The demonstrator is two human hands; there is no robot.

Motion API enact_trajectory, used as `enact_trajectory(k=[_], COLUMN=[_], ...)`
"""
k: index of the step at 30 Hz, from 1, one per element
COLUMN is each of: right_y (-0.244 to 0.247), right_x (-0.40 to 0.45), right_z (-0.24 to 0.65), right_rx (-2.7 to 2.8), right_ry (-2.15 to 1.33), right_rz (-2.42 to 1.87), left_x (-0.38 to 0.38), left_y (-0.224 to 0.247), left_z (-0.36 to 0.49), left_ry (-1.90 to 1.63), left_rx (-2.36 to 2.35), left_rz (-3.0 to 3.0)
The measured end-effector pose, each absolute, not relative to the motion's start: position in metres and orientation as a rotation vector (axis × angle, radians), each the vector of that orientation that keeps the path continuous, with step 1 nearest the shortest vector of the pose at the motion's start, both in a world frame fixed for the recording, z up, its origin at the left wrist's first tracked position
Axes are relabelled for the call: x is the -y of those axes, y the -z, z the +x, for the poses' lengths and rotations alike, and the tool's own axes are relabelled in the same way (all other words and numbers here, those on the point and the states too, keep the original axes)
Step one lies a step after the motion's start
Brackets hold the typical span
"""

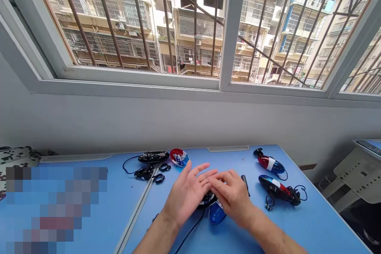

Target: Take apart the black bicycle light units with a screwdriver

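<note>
My left hand (pixel 189 192) is turned palm up above the blue table, its fingers stretched out. Over its fingertips, my right hand (pixel 233 192) has thumb and forefinger pinched together; whatever lies between them is too small or hidden to make out. Beneath both hands sits a black oval part (pixel 208 198), mostly covered by them, and a black cable (pixel 190 232) runs toward the near edge. A glossy blue shell (pixel 217 214) lies just below my right hand, partly hidden by it. Beyond that hand is a slim black tool or pen (pixel 245 185).
At the back left are a black oval housing (pixel 153 156) with a cable, a red-white-blue shell (pixel 179 157) and black ring clamps (pixel 159 178). Two red-white-blue lamp-like units (pixel 270 164) with black mounts lie at right. A seam (pixel 135 214) divides the table (pixel 309 226).
</note>
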State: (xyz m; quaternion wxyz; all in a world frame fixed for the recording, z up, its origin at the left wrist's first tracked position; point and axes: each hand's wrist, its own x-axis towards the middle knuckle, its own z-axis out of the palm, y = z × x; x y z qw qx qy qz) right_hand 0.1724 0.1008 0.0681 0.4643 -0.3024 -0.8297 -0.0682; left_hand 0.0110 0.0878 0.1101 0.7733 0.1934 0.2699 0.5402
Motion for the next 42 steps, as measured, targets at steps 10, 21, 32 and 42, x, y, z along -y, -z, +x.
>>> enact_trajectory(k=[10, 21, 32, 42], right_y=[-0.072, -0.075, -0.073, -0.073], right_x=[-0.094, -0.09, -0.092, -0.095], right_z=[0.166, 0.174, 0.183, 0.191], right_rx=[2.059, 2.083, 2.085, 1.912], right_ry=[0.208, 0.096, -0.219, -0.353], right_rz=[-0.666, -0.601, -0.611, -0.737], left_x=[-0.084, -0.081, -0.075, -0.074], left_y=[-0.103, -0.099, -0.107, -0.111], left_z=[0.011, 0.012, 0.017, 0.015], left_ry=[-1.104, -1.065, -1.014, -1.07], left_rx=[-0.522, -0.502, -0.452, -0.564], left_rz=[0.532, 0.588, 0.659, 0.706])
